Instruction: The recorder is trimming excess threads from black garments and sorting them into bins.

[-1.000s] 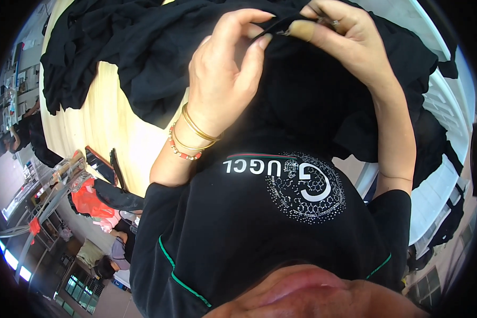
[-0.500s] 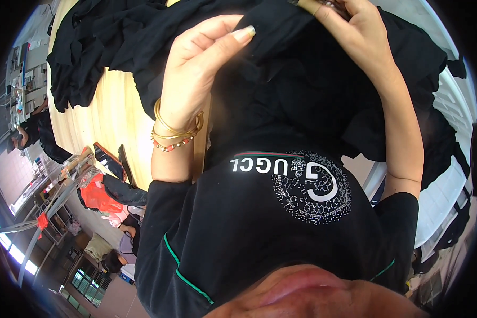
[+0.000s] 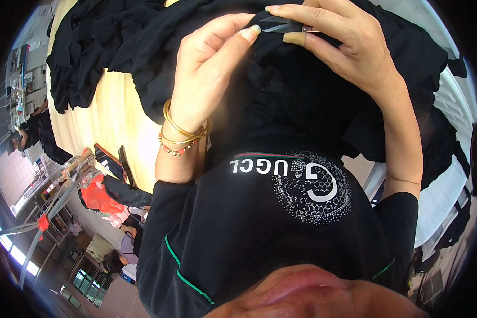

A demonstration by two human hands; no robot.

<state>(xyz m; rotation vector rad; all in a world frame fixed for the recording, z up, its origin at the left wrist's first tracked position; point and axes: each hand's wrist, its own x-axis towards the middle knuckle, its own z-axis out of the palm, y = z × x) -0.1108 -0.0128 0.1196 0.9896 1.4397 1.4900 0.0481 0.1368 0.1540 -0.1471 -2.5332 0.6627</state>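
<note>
Between finger and thumb, my left hand [image 3: 204, 71] pinches an edge of black fabric [image 3: 286, 71]. In my right hand [image 3: 352, 45] are small thread snips [image 3: 277, 26], their pointed blades apart and directed at the left fingertips. The blades lie right beside the pinched cloth; whether they touch it, I cannot tell. A tan cover wraps the tip of my right thumb. Gold bangles and a beaded bracelet circle my left wrist.
More black cloth [image 3: 106, 37] is heaped over the pale wooden table [image 3: 124, 106]. On the right stands a white slatted plastic piece [image 3: 434, 212] with dark cloth by it. A red plastic bag [image 3: 98, 195] hangs at the left near a metal pole. Other people sit farther off.
My right hand has turned and come down and left, bringing the snips into plain view beside my left fingertips. My left hand has shifted slightly right, still pinching the cloth.
</note>
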